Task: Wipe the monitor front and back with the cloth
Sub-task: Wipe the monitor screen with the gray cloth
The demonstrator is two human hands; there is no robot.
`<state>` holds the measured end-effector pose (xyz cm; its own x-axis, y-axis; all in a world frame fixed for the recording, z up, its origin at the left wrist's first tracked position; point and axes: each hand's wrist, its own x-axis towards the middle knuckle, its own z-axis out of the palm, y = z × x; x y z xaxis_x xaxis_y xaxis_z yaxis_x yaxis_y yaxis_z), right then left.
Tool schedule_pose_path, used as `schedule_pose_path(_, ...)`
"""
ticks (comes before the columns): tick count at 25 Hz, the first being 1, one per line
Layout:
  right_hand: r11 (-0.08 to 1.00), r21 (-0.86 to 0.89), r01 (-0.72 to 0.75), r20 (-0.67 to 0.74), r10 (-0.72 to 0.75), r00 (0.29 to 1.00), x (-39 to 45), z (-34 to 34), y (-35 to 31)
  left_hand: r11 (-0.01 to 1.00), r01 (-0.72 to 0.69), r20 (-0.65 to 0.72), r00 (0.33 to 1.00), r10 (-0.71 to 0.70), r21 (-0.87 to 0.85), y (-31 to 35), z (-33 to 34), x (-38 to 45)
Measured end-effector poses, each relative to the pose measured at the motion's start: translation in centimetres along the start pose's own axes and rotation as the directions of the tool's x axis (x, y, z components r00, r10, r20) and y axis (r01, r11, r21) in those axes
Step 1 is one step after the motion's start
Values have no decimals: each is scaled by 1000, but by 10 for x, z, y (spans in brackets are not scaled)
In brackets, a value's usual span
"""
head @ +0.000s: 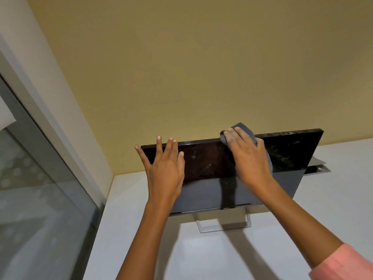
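A black monitor (286,156) with a dark, smudged screen stands on a silver stand (224,224) on a white desk. My left hand (164,168) lies flat on the upper left of the screen, fingers spread, with the fingertips over the top edge. My right hand (247,156) presses a grey cloth (245,129) against the screen near the middle of the top edge. The cloth folds over the edge and hangs out below my palm. The monitor's back is hidden.
The white desk (333,188) runs to a yellow wall (181,67) close behind the monitor. A glass partition with a grey frame (40,178) borders the desk on the left. A grey flat object (317,165) pokes out behind the monitor's right side.
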<state>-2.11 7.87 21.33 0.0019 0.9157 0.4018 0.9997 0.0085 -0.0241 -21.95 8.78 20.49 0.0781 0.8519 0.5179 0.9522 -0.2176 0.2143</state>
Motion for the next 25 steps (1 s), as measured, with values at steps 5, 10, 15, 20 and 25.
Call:
schedule_pose_path(5,994,105,-6,-64,13,998,6,3,-42,994,-101,18,995,101,-36,29,4,5)
schedule_pose_path(10,988,85,127,-34,-125,992,5,6,-18,991,-119,46,991,122,-60,44,13,9)
schedule_pose_path(15,991,-11,-130,-30,130,991,-3,-5,75,987,-82,34,996,88,-137,45,12,9)
schedule_pose_path(20,993,110,-31,-45,36,998,2,-4,30,959,-156,105,977,185,-238,68,17,20)
schedule_pose_path(25,990,100,103,-91,-94,991,5,7,36,940,-183,91,972,217,-287,94,29,21)
